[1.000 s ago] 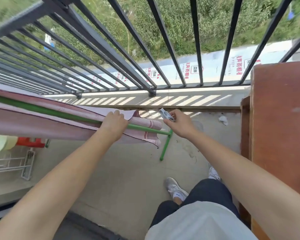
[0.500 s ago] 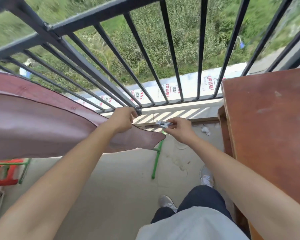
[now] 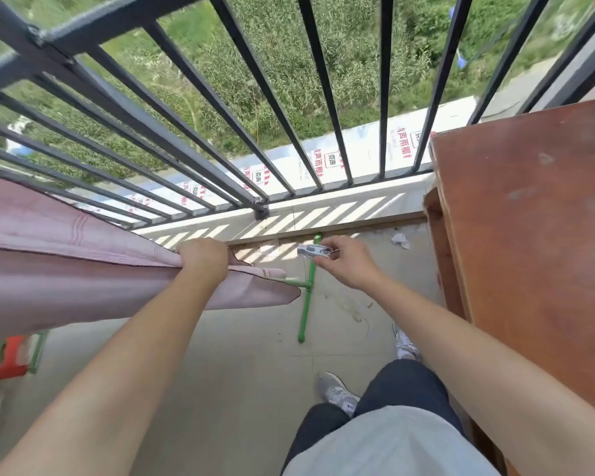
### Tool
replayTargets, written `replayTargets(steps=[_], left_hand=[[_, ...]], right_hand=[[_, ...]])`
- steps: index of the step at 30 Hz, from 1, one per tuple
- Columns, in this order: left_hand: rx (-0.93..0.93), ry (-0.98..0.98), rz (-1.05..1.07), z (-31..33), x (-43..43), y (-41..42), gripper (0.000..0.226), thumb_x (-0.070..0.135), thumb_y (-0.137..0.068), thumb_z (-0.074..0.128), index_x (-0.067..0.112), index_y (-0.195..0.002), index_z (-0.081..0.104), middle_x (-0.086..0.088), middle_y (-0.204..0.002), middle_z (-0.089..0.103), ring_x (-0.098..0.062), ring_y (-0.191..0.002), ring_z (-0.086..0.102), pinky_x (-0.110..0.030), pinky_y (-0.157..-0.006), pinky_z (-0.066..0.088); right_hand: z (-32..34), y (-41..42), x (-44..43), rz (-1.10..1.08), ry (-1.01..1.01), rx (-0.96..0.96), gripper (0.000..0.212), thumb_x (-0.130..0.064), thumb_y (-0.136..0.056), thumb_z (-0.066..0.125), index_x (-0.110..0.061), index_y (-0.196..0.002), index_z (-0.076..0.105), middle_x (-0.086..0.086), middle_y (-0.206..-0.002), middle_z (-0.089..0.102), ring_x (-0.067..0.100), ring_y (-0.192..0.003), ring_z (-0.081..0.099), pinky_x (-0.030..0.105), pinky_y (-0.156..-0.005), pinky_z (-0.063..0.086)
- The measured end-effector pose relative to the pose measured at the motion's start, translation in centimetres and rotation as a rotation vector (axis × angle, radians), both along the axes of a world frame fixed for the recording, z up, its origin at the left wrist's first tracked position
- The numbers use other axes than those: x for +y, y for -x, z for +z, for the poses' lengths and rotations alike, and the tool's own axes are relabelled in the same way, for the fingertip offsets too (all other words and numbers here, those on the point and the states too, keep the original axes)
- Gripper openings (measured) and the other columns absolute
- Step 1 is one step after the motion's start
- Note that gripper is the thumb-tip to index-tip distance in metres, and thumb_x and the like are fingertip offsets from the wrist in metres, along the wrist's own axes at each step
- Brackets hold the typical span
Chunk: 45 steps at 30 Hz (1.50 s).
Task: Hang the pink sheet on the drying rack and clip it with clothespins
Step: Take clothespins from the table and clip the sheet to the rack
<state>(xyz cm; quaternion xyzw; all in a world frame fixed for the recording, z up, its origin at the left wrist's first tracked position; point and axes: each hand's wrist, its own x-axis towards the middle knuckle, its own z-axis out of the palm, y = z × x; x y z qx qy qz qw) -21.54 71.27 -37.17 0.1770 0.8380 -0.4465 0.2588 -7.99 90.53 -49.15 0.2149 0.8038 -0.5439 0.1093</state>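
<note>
The pink sheet (image 3: 66, 266) is draped over the top bar of the green drying rack (image 3: 306, 286), whose end post and short bar stub stick out past the sheet's right end. My left hand (image 3: 203, 257) grips the sheet's fold on the bar, close to that end. My right hand (image 3: 344, 262) holds a grey clothespin (image 3: 313, 250) between thumb and fingers, pointing left, a hand's width to the right of the sheet and above the rack's post.
A black metal railing (image 3: 220, 115) runs along the balcony edge right behind the rack. A brown wooden table (image 3: 529, 252) stands at the right. A red stool (image 3: 0, 355) sits low at the left. My legs and shoes (image 3: 337, 393) are below on the concrete floor.
The view shifted as my head moved. My left hand keeps its grip on the sheet near its right end. My right hand with the clothespin has stayed just right of the sheet.
</note>
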Motion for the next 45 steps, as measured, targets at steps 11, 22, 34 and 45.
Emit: replayTargets(steps=[11,22,34,45], left_hand=[[-0.053,-0.055,0.079,-8.0,-0.4,-0.4,0.037,0.012,-0.086,0.053,0.019,-0.121,0.06,-0.004,-0.125,0.058,-0.027,-0.12,0.049,-0.036,-0.093,0.043],[-0.101,-0.609,0.279,-9.1,-1.2,1.1,0.01,0.013,-0.083,0.064,0.01,-0.083,0.073,-0.006,-0.085,0.07,-0.027,-0.084,0.062,-0.029,-0.07,0.039],[-0.228,-1.179,0.443,-4.8,-2.1,0.1,0.006,0.02,-0.079,0.077,0.016,-0.083,0.076,0.008,-0.082,0.07,0.009,-0.074,0.059,-0.004,-0.066,0.041],[-0.276,-1.325,0.532,-3.0,-2.1,-0.7,0.023,-0.011,-0.08,0.063,0.005,-0.066,0.071,-0.002,-0.082,0.072,0.011,-0.067,0.062,-0.001,-0.062,0.039]], right_hand=[[-4.7,-1.1,-0.1,0.036,-0.009,-0.084,0.029,-0.036,-0.085,0.069,-0.017,-0.106,0.072,-0.011,-0.075,0.057,0.007,-0.069,0.053,0.02,-0.062,0.036],[-5.7,-1.0,-0.9,0.067,0.036,-0.156,0.035,-0.033,-0.084,0.07,-0.02,-0.116,0.069,-0.001,-0.103,0.071,0.017,-0.095,0.065,0.031,-0.085,0.051],[-2.5,1.5,0.4,0.158,-0.093,0.099,0.041,-0.037,-0.072,0.084,-0.021,-0.109,0.075,-0.003,-0.089,0.071,0.007,-0.076,0.059,0.023,-0.07,0.043],[0.4,7.4,-0.3,0.499,-0.267,0.354,0.028,-0.033,-0.081,0.078,-0.015,-0.102,0.078,0.007,-0.086,0.074,0.026,-0.084,0.066,0.035,-0.074,0.047]])
